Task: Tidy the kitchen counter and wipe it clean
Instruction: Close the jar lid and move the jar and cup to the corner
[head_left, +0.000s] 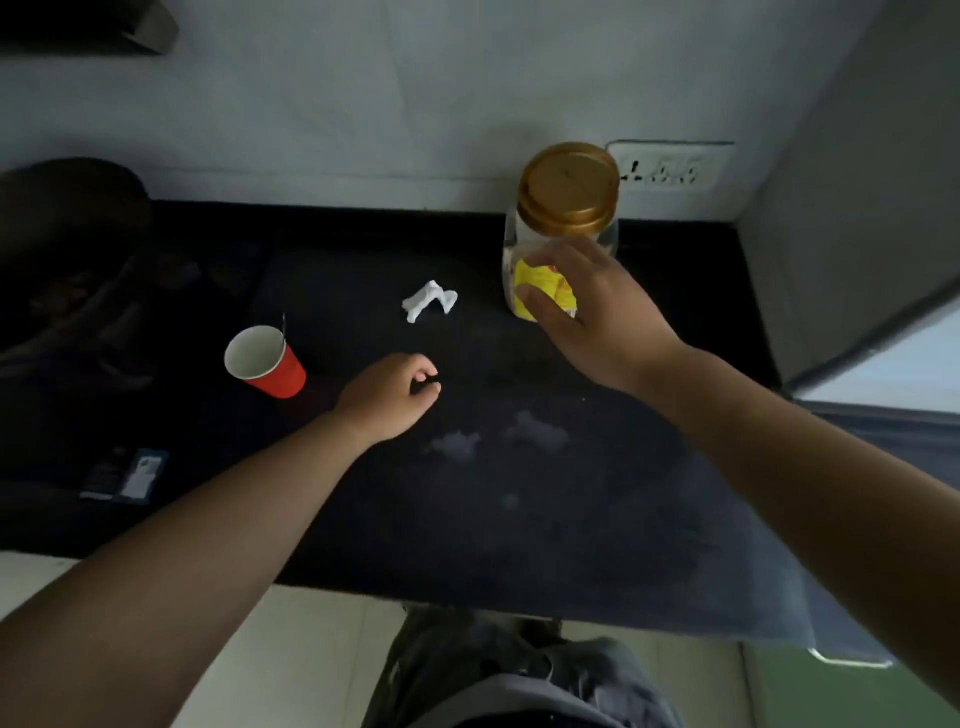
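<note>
While the person leaned over the dark bench (519, 530), pale smears of something spilled lay nearest its front edge, not yet wiped, so the clearing seemed to come first. Just beyond them the left hand (389, 397) hovered low over the surface, its grip curled nearly closed with thumb and forefinger tips together on what looked like a small dark scrap; I could not tell what it was, or whether it was truly held. To that hand's left stood a red paper cup (265, 361), upright and untouched, well apart from the fingers. Further in, a crumpled white tissue (428, 300) sat alone between cup and jar, probably rubbish waiting to be gathered. Furthest back, near the wall and below the socket plate (670, 169), the right hand (597, 317) wrapped round the lower body of a clear jar (519, 249) with a gold lid (570, 187), fingers spread and pressed against the glass over its yellow contents, likely to shift it aside and free the surface for wiping.
</note>
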